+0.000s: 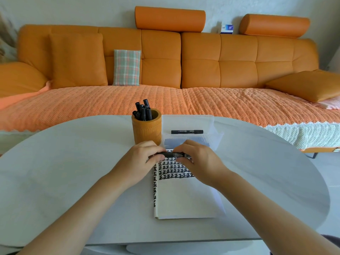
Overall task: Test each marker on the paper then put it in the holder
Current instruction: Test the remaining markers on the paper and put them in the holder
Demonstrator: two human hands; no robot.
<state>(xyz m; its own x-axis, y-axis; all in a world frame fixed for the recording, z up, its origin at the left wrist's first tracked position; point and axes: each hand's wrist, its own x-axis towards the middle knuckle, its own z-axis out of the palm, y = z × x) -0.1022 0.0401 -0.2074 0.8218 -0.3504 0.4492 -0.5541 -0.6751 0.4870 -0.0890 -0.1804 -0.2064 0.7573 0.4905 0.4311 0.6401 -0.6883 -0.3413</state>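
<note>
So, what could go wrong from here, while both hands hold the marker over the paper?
1. The left hand and right hand grip the marker just above the paper; if the cap comes off with a jerk, the tip might streak the page or the fingers.
2. The holder already looks crowded with leaning markers, so pushing in another might knock one out.
3. A loose marker lies beside the holder and might roll if bumped.

Black marker (172, 154) held level over inked paper (184, 199), near orange holder (147, 133).
</note>
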